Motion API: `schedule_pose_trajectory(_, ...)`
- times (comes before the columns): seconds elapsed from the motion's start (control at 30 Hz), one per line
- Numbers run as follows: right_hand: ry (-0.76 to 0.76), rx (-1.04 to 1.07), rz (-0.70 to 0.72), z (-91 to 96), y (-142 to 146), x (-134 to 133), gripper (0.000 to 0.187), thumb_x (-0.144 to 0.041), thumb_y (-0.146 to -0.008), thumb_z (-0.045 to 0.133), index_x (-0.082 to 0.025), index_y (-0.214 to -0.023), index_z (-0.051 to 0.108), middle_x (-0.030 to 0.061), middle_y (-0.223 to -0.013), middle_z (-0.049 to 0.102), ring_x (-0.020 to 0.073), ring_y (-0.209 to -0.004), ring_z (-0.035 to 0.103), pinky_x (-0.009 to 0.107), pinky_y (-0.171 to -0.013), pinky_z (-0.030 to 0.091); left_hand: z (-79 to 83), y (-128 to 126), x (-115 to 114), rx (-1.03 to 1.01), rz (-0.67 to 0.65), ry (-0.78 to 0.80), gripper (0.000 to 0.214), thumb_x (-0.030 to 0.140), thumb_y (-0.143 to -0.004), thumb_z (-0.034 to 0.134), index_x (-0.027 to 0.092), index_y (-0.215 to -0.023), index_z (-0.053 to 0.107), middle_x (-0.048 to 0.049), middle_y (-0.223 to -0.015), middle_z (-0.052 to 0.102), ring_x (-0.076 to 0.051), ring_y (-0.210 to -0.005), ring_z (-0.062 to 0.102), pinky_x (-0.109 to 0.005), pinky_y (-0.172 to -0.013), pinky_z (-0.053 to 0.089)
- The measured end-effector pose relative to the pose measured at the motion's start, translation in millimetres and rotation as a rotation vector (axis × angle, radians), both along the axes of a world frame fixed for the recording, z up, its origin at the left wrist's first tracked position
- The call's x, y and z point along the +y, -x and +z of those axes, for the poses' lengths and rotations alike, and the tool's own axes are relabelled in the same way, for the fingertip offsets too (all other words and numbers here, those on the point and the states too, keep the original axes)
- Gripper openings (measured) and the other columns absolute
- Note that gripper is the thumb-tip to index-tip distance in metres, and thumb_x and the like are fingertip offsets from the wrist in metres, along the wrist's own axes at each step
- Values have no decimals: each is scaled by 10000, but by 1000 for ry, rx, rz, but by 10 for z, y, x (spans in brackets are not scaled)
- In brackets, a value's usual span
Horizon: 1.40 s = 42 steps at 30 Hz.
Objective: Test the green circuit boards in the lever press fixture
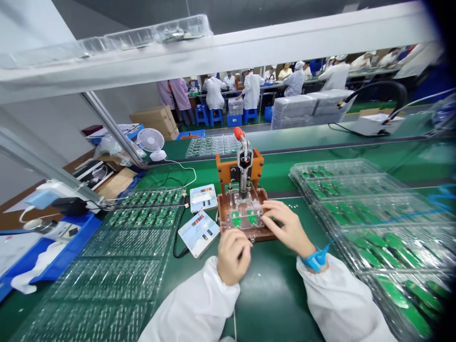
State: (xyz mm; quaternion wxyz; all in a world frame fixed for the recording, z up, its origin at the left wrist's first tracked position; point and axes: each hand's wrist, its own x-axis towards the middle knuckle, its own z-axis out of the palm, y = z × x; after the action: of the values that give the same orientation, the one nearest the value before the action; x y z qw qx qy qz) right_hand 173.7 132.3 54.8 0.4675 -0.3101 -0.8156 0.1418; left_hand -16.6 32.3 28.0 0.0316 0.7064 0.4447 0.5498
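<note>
A toggle-clamp test fixture (223,209) stands in front of me, with an orange upright frame, a brown base and a red-tipped lever (239,134) pointing up. Under its clear plate (244,205) lie small green circuit boards (252,218). My left hand (233,256) is at the front left edge of the fixture, fingers curled; what they hold, if anything, is hidden. At the right side, my right hand (288,228) has its fingers stretched out, their tips at the plate's edge. A blue wrist strap (316,259) is around my right wrist.
Left of the fixture sit two meter boxes (199,233) with red digits. Clear trays (121,263) line the left, some holding boards. More trays (356,209) with green boards are stacked right. A small fan (150,141) stands behind. A shelf (228,50) crosses overhead; people work beyond.
</note>
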Motion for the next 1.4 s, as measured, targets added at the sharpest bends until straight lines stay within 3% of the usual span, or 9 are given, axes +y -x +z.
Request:
schedule_pose_trajectory(0.17,26,256,-163,629,103,248,194,-337,-1039,527,-250,-1129,676,96,-1162,742,258,-1111,700,465,-971,588,-85,-161,-22,175,-257,65,130,168,-943,571,195,-960,696,-71,-985,723,-254,-1098,649,-449,-969,536)
schedule_pose_trajectory(0.33,41,325,-42,1270,409,802,400,-471,-997,587,-249,-1329,577,87,-1313,694,254,-1276,627,479,-1111,503,-171,-137,-8,185,-288,84,153,174,-949,556,198,-960,707,-76,-1011,727,-262,-1154,644,-486,-1050,521)
schedule_pose_trajectory(0.4,167,292,11,1468,557,1043,479,-553,-993,578,-214,-1331,587,90,-1244,726,256,-1236,643,527,-1167,439,-171,-117,-4,180,-280,86,144,166,-947,563,191,-950,705,-79,-1009,725,-260,-1146,644,-471,-1028,535)
schedule_pose_trajectory(0.5,398,224,130,1724,749,1307,570,-646,-1016,476,-143,-1201,669,93,-1015,769,231,-993,722,509,-1022,554,-166,-103,4,182,-288,81,137,162,-949,565,182,-948,701,-79,-1005,723,-258,-1146,641,-455,-1012,543)
schedule_pose_trajectory(0.6,488,244,319,1953,820,1297,493,-582,-1025,527,-137,-1136,708,43,-896,750,140,-781,698,341,-810,613,-176,-104,14,180,-292,71,133,161,-954,565,180,-949,697,-75,-999,720,-256,-1146,639,-450,-1011,539)
schedule_pose_trajectory(0.7,307,331,423,2093,746,923,305,-442,-1017,619,-211,-1192,712,8,-981,742,116,-840,692,262,-796,595,-195,-110,19,181,-294,56,109,151,-950,583,172,-951,690,-70,-994,718,-253,-1137,637,-437,-1003,535)
schedule_pose_trajectory(0.93,-224,134,154,1722,463,-156,367,-191,-1063,496,-274,-1407,594,43,-1235,728,193,-1112,688,366,-993,560,-217,-135,18,197,-282,80,97,156,-948,590,177,-954,685,-55,-999,722,-262,-1162,621,-444,-1025,511)
schedule_pose_trajectory(1.1,-375,126,152,1388,457,-193,397,-75,-1017,522,-218,-1375,617,77,-1251,725,207,-1219,656,360,-1055,519,-233,-151,13,202,-285,108,95,168,-953,594,182,-963,687,-47,-1019,727,-259,-1195,604,-442,-1060,484)
schedule_pose_trajectory(1.4,-309,253,333,877,425,-74,561,17,-951,545,-255,-1440,586,46,-1384,669,237,-1380,571,435,-1177,489,-258,-167,19,205,-267,116,95,184,-958,599,186,-969,694,-43,-1022,731,-249,-1201,600,-423,-1067,469)
